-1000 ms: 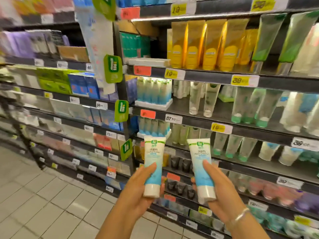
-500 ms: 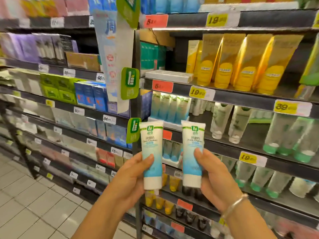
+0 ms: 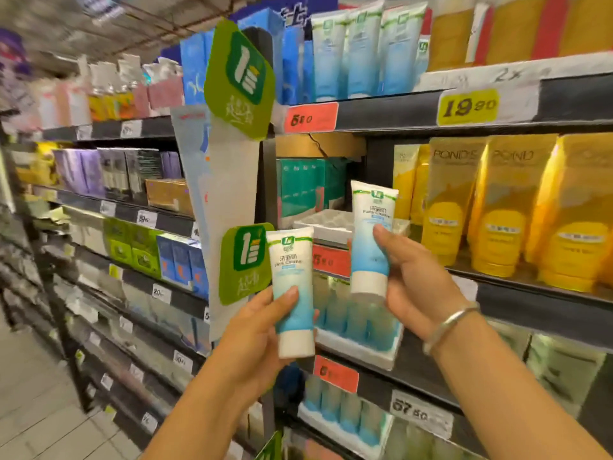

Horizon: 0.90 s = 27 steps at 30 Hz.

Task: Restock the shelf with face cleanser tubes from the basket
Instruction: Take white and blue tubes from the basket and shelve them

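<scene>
Yellow Pond's tubes (image 3: 497, 207) crowd the right, green hanging signs (image 3: 239, 78) dangle centre, teal boxes (image 3: 306, 187) sit behind, and purple packs (image 3: 83, 171) line the far left.

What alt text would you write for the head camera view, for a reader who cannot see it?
A person's left hand and right hand each hold a blue-and-white cleanser tube, the left tube lower than the right tube, before shop shelves holding matching tubes above and yellow tubes to the right.

White-to-blue cleanser tubes (image 3: 293, 293) with green logo and white caps, yellow-gold tubes (image 3: 504, 210), red price tag (image 3: 311, 117), yellow price tag (image 3: 467, 107), green hanging signs (image 3: 239, 78), silver bracelet (image 3: 447, 325)
</scene>
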Available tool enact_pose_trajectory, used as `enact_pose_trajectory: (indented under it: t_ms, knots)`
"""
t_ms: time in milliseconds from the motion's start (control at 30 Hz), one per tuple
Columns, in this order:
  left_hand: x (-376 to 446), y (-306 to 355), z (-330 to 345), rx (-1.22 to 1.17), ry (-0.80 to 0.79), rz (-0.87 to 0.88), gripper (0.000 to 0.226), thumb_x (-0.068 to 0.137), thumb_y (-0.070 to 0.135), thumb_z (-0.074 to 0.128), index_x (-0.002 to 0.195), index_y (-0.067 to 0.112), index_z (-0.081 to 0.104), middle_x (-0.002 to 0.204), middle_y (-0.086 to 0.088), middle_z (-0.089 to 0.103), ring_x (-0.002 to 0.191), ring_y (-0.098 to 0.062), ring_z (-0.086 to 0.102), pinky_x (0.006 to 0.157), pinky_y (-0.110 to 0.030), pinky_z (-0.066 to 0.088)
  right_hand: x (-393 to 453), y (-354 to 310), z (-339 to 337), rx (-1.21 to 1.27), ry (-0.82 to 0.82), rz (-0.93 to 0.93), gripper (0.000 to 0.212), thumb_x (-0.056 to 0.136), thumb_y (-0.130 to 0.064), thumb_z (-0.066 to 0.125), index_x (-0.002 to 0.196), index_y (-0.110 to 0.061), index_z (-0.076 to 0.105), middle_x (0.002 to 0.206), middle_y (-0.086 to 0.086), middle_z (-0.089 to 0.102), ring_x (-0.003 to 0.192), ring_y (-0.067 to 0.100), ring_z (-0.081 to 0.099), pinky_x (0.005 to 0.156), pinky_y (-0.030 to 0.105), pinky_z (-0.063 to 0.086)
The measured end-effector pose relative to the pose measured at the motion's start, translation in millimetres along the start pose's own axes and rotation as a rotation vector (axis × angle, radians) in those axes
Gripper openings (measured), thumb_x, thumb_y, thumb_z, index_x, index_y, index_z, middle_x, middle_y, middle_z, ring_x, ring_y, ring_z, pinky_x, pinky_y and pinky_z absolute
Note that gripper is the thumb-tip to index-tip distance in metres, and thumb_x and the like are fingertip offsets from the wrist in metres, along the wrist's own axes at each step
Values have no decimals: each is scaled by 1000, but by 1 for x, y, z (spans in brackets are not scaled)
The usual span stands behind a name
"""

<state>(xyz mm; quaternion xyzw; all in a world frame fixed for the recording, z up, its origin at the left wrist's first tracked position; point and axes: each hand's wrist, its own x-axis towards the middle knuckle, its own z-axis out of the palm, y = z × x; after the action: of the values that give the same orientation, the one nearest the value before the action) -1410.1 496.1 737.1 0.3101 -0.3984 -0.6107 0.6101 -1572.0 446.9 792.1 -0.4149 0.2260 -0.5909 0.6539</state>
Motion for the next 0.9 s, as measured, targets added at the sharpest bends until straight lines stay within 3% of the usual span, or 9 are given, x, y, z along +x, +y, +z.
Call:
enact_pose_trajectory:
  t_ms: [67, 167, 267, 333, 433, 567, 700, 900]
  knots:
    - [12, 0, 3, -24, -2, -17, 41, 68, 21, 63, 106, 7, 63, 81, -10, 70, 66, -17, 67, 50, -29, 54, 20, -9, 5, 16, 38, 30, 32, 94, -15, 45, 122, 0, 52, 112, 22, 60, 100, 35, 59, 93, 48, 49]
    - [28, 2, 7, -25, -31, -17, 45, 63, 23, 66, 104, 6, 63, 79, -10, 68, 64, -16, 65, 52, -29, 54, 46, -21, 13, -52, 85, 23, 20, 94, -15, 47, 109, -4, 54, 91, 14, 62, 75, 25, 61, 66, 40, 54]
    - [44, 7, 10, -12, -65, 12, 42, 65, 22, 65, 104, 7, 62, 79, -9, 70, 65, -15, 66, 55, -28, 55, 71, -29, 20, -106, 193, -1, 8, 93, -16, 52, 87, -10, 54, 83, 8, 58, 69, 21, 59, 59, 39, 50]
    - [54, 14, 10, 13, -93, 30, 42, 65, 23, 66, 104, 9, 63, 79, -7, 70, 67, -14, 66, 57, -28, 55, 89, -33, 21, -127, 251, -18, 9, 90, -15, 57, 83, -12, 53, 85, 7, 59, 75, 22, 60, 65, 41, 52]
    - [66, 24, 7, 51, -134, 43, 38, 68, 25, 66, 104, 14, 65, 83, -7, 71, 73, -15, 67, 64, -30, 57, 116, -35, 20, -182, 298, -35, 7, 87, -12, 61, 92, -11, 56, 98, 10, 62, 88, 27, 61, 75, 46, 53]
    - [77, 33, -2, 28, -155, 52, 35, 67, 26, 68, 101, 17, 67, 85, -8, 72, 76, -17, 69, 70, -33, 57, 143, -35, 18, -282, 415, -53, 20, 82, -9, 67, 98, -10, 55, 111, 14, 62, 102, 33, 60, 85, 48, 51]
    - [83, 39, -8, 41, -163, 66, 39, 65, 27, 69, 104, 20, 67, 91, -7, 73, 81, -17, 70, 67, -31, 58, 167, -32, 17, -416, 458, -94, 42, 84, -10, 65, 123, -6, 49, 126, 12, 57, 113, 33, 56, 96, 49, 46]
    - [89, 43, -13, 63, -183, 80, 52, 63, 27, 68, 114, 16, 62, 98, -10, 71, 85, -18, 69, 65, -29, 57, 192, -20, 23, -599, 448, -229, 43, 82, -5, 66, 120, -3, 47, 124, 15, 56, 113, 31, 56, 97, 49, 46]
